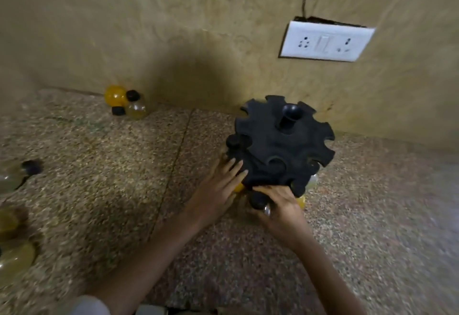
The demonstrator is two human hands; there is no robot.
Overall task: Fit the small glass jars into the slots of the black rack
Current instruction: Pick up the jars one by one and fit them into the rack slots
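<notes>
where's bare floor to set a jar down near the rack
The floor is bare between the jars by the wall, the jars at the left edge and the rack, and again right of the rack. Crowded at the rack's near rim, where the left hand rests and the right hand holds a jar.

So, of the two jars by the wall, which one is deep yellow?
The left jar, closest to the wall; the right jar beside it is pale, nearly clear.
</notes>
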